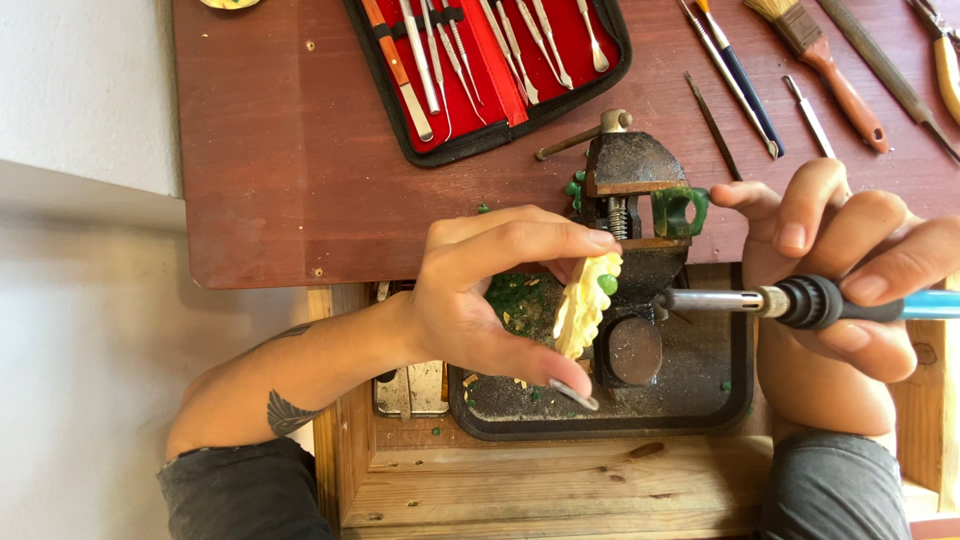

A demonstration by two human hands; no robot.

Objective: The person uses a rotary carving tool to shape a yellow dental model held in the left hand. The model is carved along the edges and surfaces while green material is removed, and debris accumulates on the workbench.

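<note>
Cream carved piece (585, 305), ridged and bearing a green dot, sits pinched between the thumb and fingertips of the left hand (490, 290), just off the table's (300, 180) front edge, above a black tray (700, 400) dusted with green chips. Beside it a small vise (630, 190) clamps a green ring (680, 210). Right hand (850, 290) is closed around a black-gripped heated tool (790, 300), its metal tip near the vise. A red tool case (490, 60) lies open at the back edge.

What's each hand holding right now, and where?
Left hand pinches the cream carved piece by its edges; right hand grips the heated pen tool by its dark handle.
</note>
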